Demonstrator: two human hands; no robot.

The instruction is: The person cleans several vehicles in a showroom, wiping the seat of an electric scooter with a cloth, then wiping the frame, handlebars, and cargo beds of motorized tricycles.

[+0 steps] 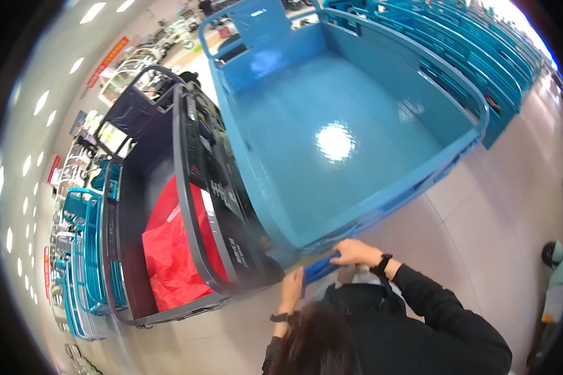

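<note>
Between my two hands a blue cloth (pixel 319 269) is stretched, bunched into a narrow strip. My left hand (pixel 290 291) is closed on its lower left end, and my right hand (pixel 356 252) pinches the upper right end. Both hands are close in front of my body, just short of the rear edge of a light blue cargo bed (pixel 363 215). Whether the cloth touches that edge, I cannot tell. The bed has a smooth, shiny floor with bright light reflections and low side walls. Dark bands circle both of my wrists.
To the left stands a dark cargo bed (pixel 191 131) with a crumpled red sheet (pixel 175 256) inside. Teal cargo frames (pixel 87 250) are stacked beyond it. More teal cargo beds (pixel 481 69) line the right. Pale floor tiles (pixel 444 262) run behind and to the right.
</note>
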